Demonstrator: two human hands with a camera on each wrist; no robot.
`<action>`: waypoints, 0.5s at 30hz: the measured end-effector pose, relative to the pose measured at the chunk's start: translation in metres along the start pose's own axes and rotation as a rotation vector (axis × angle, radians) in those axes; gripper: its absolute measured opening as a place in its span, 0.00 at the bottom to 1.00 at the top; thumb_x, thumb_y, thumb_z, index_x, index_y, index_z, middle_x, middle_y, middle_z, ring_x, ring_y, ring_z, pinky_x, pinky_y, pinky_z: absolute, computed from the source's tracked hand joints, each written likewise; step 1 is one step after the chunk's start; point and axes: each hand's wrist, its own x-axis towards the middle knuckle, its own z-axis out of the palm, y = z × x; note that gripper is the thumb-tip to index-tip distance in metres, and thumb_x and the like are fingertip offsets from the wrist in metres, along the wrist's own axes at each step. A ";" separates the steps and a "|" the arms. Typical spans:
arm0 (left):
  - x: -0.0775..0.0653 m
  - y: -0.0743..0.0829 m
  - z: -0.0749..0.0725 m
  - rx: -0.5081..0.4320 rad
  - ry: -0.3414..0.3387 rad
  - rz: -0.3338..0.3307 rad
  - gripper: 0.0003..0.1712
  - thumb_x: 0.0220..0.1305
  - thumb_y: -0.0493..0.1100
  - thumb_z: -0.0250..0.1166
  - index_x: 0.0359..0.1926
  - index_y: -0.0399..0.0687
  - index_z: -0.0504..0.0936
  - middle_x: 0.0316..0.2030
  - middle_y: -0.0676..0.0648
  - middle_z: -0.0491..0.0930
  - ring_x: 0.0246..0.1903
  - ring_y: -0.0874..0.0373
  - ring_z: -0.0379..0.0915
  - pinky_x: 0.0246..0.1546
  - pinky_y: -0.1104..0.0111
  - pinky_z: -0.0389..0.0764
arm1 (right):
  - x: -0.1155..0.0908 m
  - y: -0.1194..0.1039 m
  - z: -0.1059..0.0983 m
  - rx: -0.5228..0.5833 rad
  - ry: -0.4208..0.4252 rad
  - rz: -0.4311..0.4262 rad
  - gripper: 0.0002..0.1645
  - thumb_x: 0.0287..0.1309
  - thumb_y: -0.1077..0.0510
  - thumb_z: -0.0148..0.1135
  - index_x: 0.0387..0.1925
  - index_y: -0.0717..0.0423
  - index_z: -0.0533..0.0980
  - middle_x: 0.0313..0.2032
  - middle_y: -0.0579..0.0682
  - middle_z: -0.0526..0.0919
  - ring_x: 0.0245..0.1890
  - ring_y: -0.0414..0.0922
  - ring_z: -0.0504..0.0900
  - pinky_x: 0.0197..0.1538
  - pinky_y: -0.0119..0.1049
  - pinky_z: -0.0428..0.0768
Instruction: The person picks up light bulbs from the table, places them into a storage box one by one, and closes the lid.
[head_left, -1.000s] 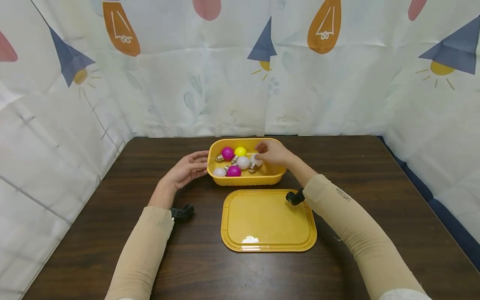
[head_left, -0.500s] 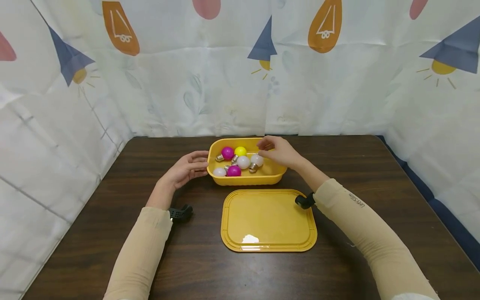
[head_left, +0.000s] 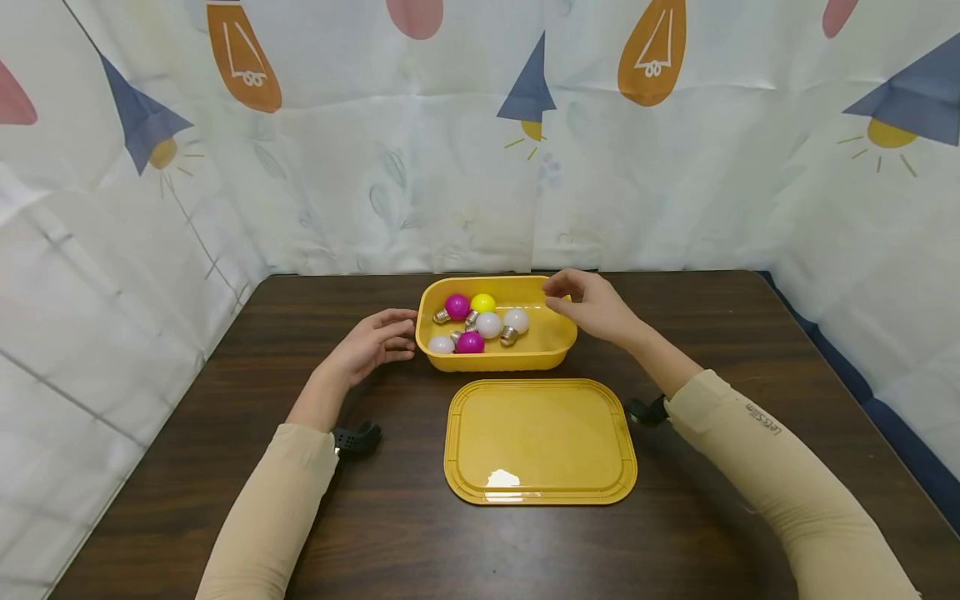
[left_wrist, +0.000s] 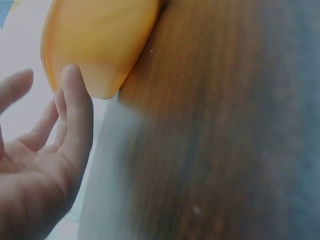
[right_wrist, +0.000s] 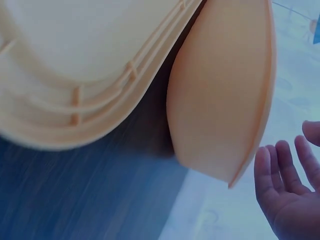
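A yellow plastic box [head_left: 495, 362] holds several small light bulbs with metal screw bases. Among them are a magenta bulb [head_left: 457, 306], a yellow bulb [head_left: 483, 302] and a white bulb [head_left: 516, 320] lying apart at the right of the group. My left hand [head_left: 373, 343] is beside the box's left end, its relaxed fingertips close to the wall; whether they touch is hard to tell. At the right end, my right hand [head_left: 596, 308] hovers by the rim with loosely bent fingers and nothing in them. The right wrist view shows its fingers [right_wrist: 287, 165] spread beyond the box.
A flat yellow lid [head_left: 540, 442] lies in front of the box on the dark wooden table [head_left: 390, 517]. Behind the table hangs a white printed curtain [head_left: 450, 192]. Each wrist wears a black strap, seen as a left strap [head_left: 357, 439] and a right strap [head_left: 647, 411].
My right hand has drawn away from the white bulb toward the right end of the box, leaving the bulb inside. My left hand has shifted slightly down and left.
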 end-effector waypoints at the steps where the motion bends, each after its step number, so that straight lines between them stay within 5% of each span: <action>1: -0.001 0.000 0.000 0.007 0.014 -0.010 0.32 0.80 0.49 0.57 0.73 0.35 0.64 0.54 0.40 0.73 0.46 0.49 0.80 0.49 0.63 0.85 | -0.002 0.001 -0.002 -0.001 0.003 -0.001 0.17 0.73 0.55 0.63 0.58 0.58 0.78 0.55 0.57 0.81 0.56 0.51 0.78 0.62 0.53 0.75; 15: -0.021 0.002 -0.004 0.090 0.041 -0.086 0.33 0.81 0.51 0.55 0.74 0.33 0.63 0.64 0.30 0.67 0.51 0.45 0.79 0.51 0.60 0.85 | -0.033 0.015 -0.027 0.037 0.045 -0.003 0.19 0.73 0.55 0.63 0.58 0.62 0.77 0.55 0.58 0.80 0.56 0.51 0.78 0.55 0.48 0.80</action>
